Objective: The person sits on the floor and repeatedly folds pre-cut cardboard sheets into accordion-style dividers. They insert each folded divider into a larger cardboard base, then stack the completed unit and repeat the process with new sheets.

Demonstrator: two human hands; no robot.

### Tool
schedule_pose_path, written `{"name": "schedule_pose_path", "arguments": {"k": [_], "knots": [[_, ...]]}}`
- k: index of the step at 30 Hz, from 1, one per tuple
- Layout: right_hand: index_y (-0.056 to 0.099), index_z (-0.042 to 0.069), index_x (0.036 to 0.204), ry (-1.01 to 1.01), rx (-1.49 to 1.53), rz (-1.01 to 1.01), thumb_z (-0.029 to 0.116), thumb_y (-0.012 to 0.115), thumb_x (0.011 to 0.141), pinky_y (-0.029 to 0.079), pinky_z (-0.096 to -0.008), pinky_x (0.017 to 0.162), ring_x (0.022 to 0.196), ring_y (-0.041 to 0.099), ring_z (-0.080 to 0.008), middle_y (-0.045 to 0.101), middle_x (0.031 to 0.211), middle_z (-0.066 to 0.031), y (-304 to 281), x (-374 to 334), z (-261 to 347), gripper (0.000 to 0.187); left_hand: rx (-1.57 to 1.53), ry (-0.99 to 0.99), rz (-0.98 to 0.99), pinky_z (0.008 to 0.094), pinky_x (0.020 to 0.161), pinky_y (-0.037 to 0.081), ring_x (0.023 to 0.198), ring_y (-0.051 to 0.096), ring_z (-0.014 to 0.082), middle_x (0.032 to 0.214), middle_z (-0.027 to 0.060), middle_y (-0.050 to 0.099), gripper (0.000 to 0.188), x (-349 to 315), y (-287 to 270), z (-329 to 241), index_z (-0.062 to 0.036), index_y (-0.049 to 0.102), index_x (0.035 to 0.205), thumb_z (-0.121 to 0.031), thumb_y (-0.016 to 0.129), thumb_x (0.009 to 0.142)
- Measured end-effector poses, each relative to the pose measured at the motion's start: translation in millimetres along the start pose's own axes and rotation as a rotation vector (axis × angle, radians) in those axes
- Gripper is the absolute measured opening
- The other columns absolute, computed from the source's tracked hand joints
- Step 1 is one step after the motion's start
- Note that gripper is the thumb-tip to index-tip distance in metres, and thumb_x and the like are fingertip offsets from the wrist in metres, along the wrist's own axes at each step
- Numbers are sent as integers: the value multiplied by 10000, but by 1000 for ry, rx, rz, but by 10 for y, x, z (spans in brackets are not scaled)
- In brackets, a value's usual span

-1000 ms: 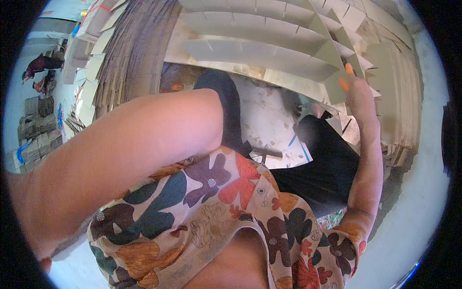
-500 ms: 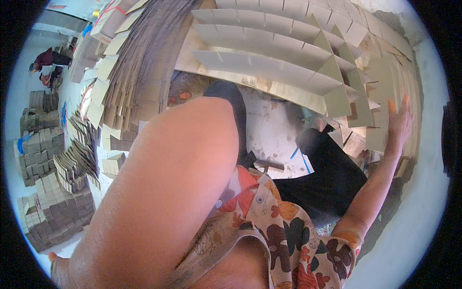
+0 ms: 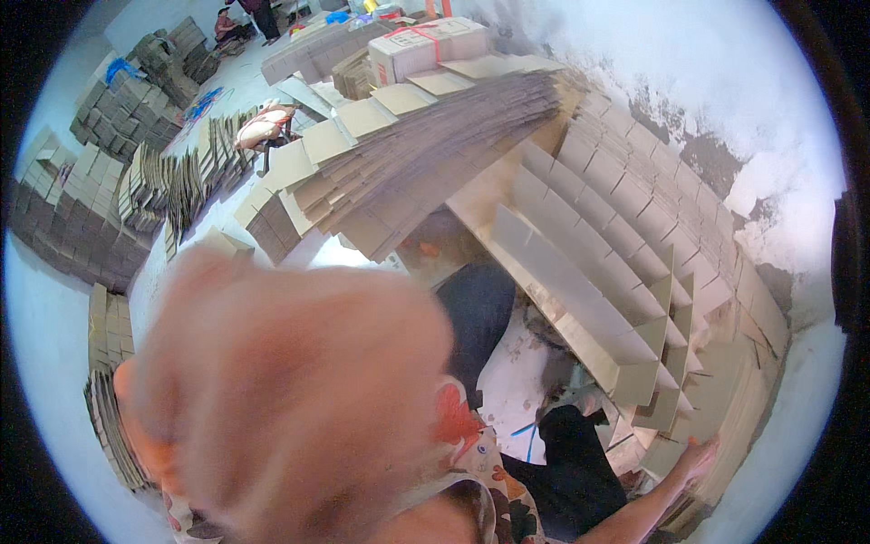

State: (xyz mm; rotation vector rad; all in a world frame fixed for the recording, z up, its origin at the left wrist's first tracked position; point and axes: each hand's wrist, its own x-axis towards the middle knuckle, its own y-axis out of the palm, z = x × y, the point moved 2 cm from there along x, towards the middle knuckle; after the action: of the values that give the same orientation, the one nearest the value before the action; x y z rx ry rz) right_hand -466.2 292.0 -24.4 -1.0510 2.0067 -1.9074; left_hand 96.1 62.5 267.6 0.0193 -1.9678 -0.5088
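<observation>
My left hand point(image 3: 281, 363) is raised close in front of me, large and smeared by motion; its fingers cannot be made out, nor whether they hold anything. At the lower right my right hand point(image 3: 696, 461) lies against a stack of flat cardboard sheets point(image 3: 725, 399), its fingers looking stretched out. Just beyond it stands a partly interlocked cardboard divider grid point(image 3: 666, 340). Long slotted cardboard strips point(image 3: 580, 263) stand on edge in rows, several joined by cross strips at their near right end. They rest on a low wooden board point(image 3: 566, 331).
A long leaning row of cardboard pieces point(image 3: 435, 145) runs beyond the board, with a red-strapped carton point(image 3: 430, 50) behind it. More cardboard stacks point(image 3: 127, 113) line the left. Slotted cardboard point(image 3: 652, 181) is piled along the right wall. Two people are far off at the top.
My view has swung left, so the board and strips now sit lower and slanted. My left arm has moved, bringing a blurred hand up close. My right hand stays by the sheet stack.
</observation>
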Motion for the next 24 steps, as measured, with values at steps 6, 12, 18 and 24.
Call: {"name": "schedule_pose_path", "arguments": {"k": [6,12,18,24], "knots": [[559,-1,1167,127,197,-44,390,727,738,487,-416,795,987,594,-362,581,1157,-216,-362,66,161,604,262,-168,-383,288,448,411,543,555,187,672,126,612,430,-284,-701,103,52,631,789,-374,660,838],[645,-26,1047,-130,222,107,417,653,810,493,-446,665,751,627,-376,654,902,-235,9,265,-75,502,756,-684,-720,263,587,470,639,601,126,740,79,654,261,-809,-1309,469,19,658,836,-239,696,818],[635,48,1141,-13,631,-141,385,552,896,504,-396,722,860,642,-303,664,1028,-167,200,452,-249,425,1410,-842,-368,316,801,490,906,618,237,984,121,650,452,-989,-1466,883,8,629,1005,-356,741,760],[572,104,1256,165,712,-578,257,541,928,510,-311,797,951,617,-206,601,1225,-86,-1210,229,401,362,1694,-851,38,423,896,426,1090,492,311,1115,161,567,496,-1119,-1603,1311,-7,557,1086,-342,707,753]]}}
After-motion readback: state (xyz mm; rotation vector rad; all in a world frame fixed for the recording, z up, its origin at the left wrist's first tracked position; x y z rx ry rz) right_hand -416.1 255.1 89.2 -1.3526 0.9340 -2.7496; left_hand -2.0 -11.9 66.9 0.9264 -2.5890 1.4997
